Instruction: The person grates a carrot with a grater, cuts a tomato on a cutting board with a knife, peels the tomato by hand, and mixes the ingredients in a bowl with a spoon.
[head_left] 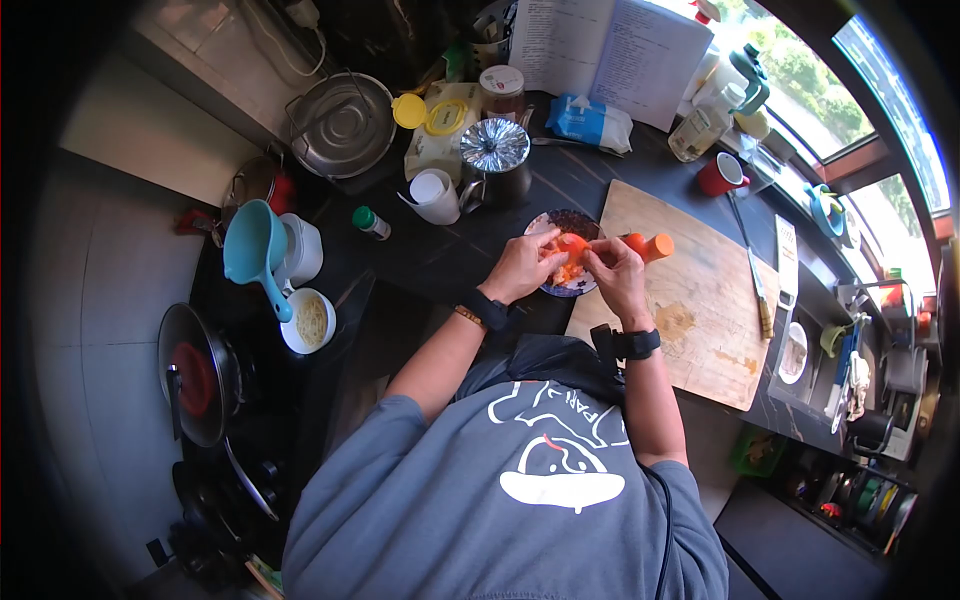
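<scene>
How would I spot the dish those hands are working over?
Start with the wide wooden board. By its upper left edge, under the left hand and right hand, is the dish. Its patterned rim sets it apart from the plain white bowl farther left.

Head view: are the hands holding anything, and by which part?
An orange piece of food, seemingly pinched at opposite edges by the left hand and right hand.

Daylight comes from windows [795, 75], upper right; panes near blown out. Cutting board [640, 205] reads fairly bright. Left side and lower corners dim, frying pan [208, 350] sits in shadow. Glints on silvery lid [495, 146]. Orange pieces [573, 248] look saturated, detail soft. Strong fisheye: edges bend, corners vignette black. Print on open book [606, 52] is too small to read.
</scene>
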